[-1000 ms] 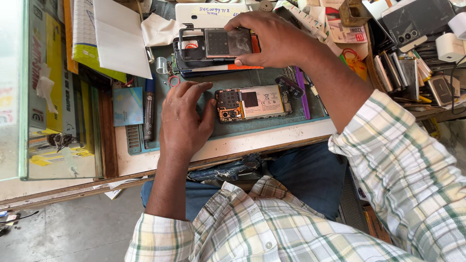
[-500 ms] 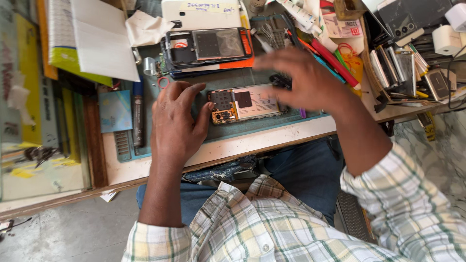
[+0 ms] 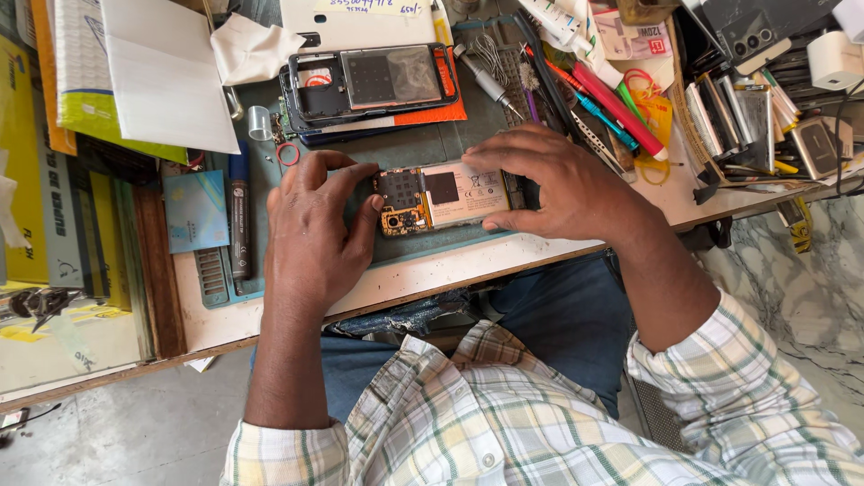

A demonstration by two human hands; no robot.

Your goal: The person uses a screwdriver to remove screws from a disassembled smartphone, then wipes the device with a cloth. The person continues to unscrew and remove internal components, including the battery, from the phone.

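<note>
Both of my hands are now on the opened phone (image 3: 445,198), and that is the change: a second ago my right hand (image 3: 553,184) was up at the phone frame (image 3: 369,83) lying further back on the mat, and it has since come down to the near phone's right end. I read this as the frame being left alone for now and the work moving back to the opened phone, with two hands to steady it. That phone lies flat on the green mat (image 3: 423,148), near the front edge of the bench, circuit board to the left and pale battery in the middle. My left hand (image 3: 315,229) is curled loosely, its fingertips against the phone's left end by the board, palm down. My right hand is arched over the other end, fingers bent and pressing down, gripping that end; the wrist angles back toward my checked sleeve. A black marker (image 3: 239,216) lies left of my left hand.
</note>
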